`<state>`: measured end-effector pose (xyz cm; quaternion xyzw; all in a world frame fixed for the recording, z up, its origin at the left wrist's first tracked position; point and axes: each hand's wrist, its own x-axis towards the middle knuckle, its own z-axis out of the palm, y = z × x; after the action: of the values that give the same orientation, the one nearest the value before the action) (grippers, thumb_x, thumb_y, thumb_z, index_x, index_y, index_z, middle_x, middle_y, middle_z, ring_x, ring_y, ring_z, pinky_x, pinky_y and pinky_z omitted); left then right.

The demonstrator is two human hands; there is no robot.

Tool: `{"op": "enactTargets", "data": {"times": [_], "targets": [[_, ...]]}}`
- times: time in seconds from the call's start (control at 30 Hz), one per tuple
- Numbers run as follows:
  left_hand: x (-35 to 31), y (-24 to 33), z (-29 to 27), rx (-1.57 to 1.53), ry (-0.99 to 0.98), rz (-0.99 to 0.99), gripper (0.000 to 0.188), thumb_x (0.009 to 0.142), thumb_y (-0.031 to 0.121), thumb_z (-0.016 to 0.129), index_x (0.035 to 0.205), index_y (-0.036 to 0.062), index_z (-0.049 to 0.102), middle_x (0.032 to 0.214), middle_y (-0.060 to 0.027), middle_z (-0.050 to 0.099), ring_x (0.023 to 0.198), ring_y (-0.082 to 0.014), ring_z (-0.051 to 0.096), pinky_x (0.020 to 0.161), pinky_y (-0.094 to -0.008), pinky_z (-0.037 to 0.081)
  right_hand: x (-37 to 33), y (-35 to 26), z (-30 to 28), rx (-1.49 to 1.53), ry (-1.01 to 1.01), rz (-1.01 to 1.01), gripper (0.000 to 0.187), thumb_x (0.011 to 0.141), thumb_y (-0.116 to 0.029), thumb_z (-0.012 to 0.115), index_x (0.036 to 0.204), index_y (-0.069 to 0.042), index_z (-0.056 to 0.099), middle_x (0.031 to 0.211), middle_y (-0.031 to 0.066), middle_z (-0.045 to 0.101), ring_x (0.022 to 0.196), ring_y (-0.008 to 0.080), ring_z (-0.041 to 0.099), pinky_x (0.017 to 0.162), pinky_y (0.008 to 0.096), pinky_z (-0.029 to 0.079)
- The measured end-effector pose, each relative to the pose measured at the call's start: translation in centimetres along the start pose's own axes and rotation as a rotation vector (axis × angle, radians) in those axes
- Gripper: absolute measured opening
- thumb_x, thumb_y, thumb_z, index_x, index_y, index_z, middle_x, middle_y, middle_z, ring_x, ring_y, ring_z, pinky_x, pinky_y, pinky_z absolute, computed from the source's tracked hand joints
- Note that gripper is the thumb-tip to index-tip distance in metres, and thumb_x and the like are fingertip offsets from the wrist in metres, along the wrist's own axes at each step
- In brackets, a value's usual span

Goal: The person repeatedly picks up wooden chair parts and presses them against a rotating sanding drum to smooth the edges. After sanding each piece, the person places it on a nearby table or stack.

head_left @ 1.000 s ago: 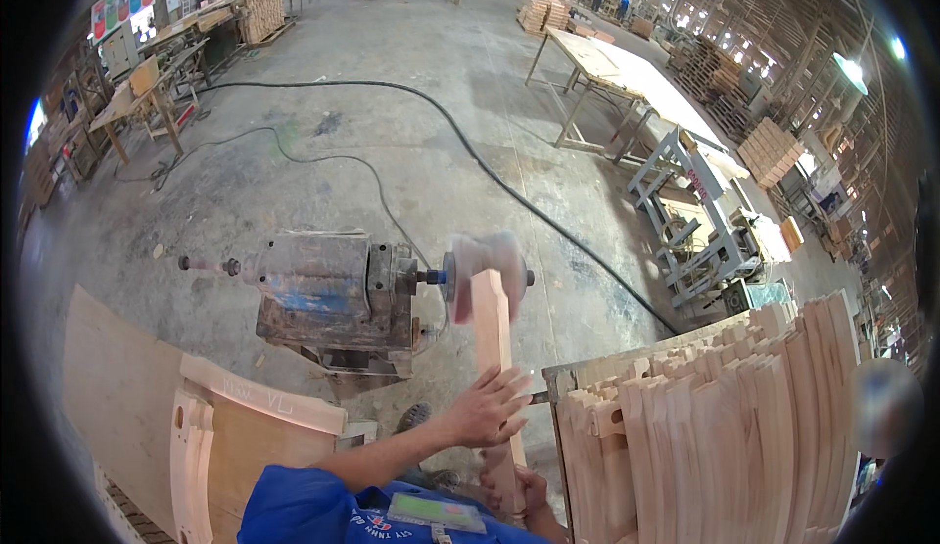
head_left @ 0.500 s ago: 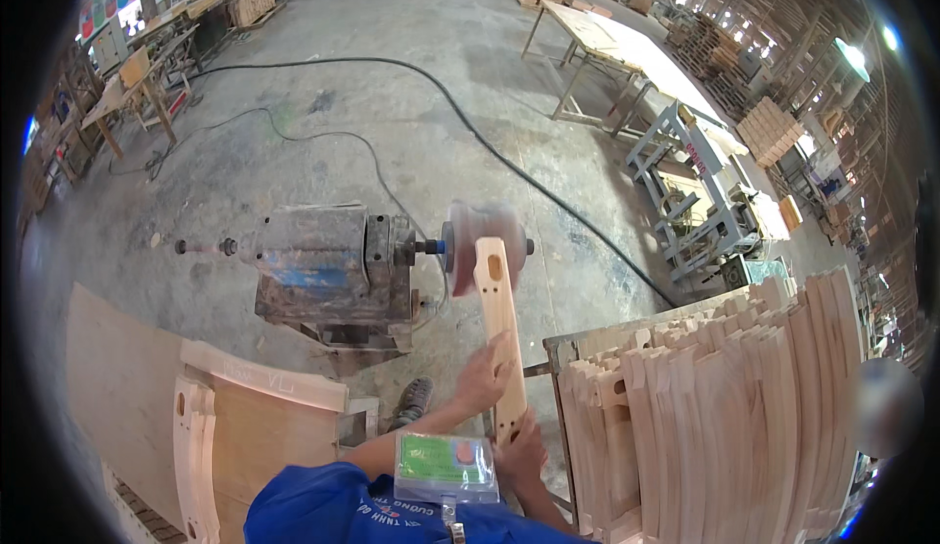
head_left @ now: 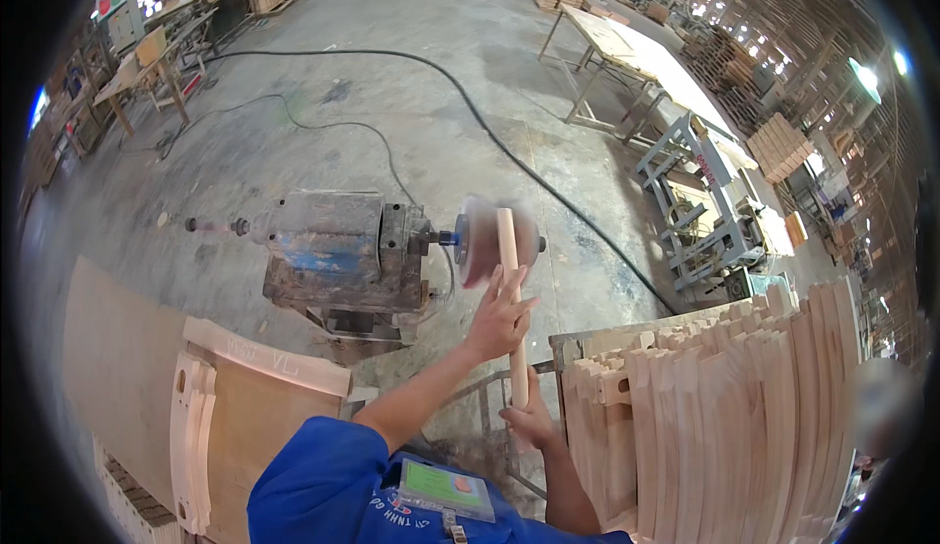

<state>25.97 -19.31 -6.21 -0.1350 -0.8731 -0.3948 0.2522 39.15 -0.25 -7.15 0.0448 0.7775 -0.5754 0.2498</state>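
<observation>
A pale wooden furniture part stands on its narrow edge. Its far end is against, or just in front of, the blurred, spinning sanding drum. Partway up the part is my left hand, closed around it with some fingers extended along the wood. My right hand grips the near end, thumb to the left. The drum is fixed on the right end of the shaft of a dusty grey-blue motor. The part's broad face is turned out of sight.
To my right, a rack holds a dense stack of similar wooden parts. At the left, a plywood board carries another slotted part. A black cable curves across the floor. Beyond are a long table and a grey metal stand.
The wooden part has been rolled from its broad, slotted face onto its edge. My left hand has slid farther along it toward the drum; my right hand still holds the near end.
</observation>
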Motion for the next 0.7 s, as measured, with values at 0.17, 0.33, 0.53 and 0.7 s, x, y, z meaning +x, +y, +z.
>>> {"op": "enactTargets", "data": {"times": [0.17,0.33,0.53,0.7], "targets": [[0.6,-1.1,0.5,-0.251,-0.023,-0.047,0.039,0.096,0.013,0.063,0.133,0.0104,0.076,0.173,-0.0151,0.035,0.157,-0.0567,0.025,0.13,-0.0597,0.026,-1.0,0.1,-0.3,0.365,-0.255,0.178,0.094,0.085,-0.006,0.076,0.162,-0.018,0.024,0.11,0.0102,0.058,0.085,0.0214,0.068,0.063,0.0375,0.059],[0.7,-0.2,0.7,-0.175,-0.041,-0.058,0.039,0.095,0.012,0.062,0.131,0.0084,0.076,0.174,-0.0172,0.033,0.155,-0.0558,0.029,0.13,-0.0592,0.027,-0.6,-0.2,0.1,0.18,-0.133,0.143,0.101,0.082,-0.004,0.078,0.163,-0.02,0.02,0.108,0.0089,0.054,0.082,0.0209,0.064,0.06,0.0355,0.058],[1.8,-1.4,-1.0,-0.127,0.054,-0.086,0.048,0.096,0.019,0.065,0.143,0.0059,0.067,0.173,-0.0208,0.032,0.156,-0.0512,0.029,0.13,-0.0589,0.025,-0.7,-0.8,0.0,0.624,-0.355,0.261,0.074,0.084,-0.007,0.076,0.149,-0.009,0.041,0.111,0.0132,0.061,0.089,0.0253,0.068,0.067,0.0412,0.061],[-3.3,0.5,-10.5,0.051,-0.114,0.092,0.066,0.098,0.031,0.071,0.158,0.0132,0.05,0.174,-0.0241,0.028,0.16,-0.0479,0.024,0.13,-0.0588,0.025,-4.4,-1.4,-2.0,0.705,-0.604,0.336,0.055,0.08,-0.016,0.077,0.128,0.006,0.06,0.108,0.0197,0.069,0.089,0.0301,0.072,0.073,0.0403,0.061]]}}
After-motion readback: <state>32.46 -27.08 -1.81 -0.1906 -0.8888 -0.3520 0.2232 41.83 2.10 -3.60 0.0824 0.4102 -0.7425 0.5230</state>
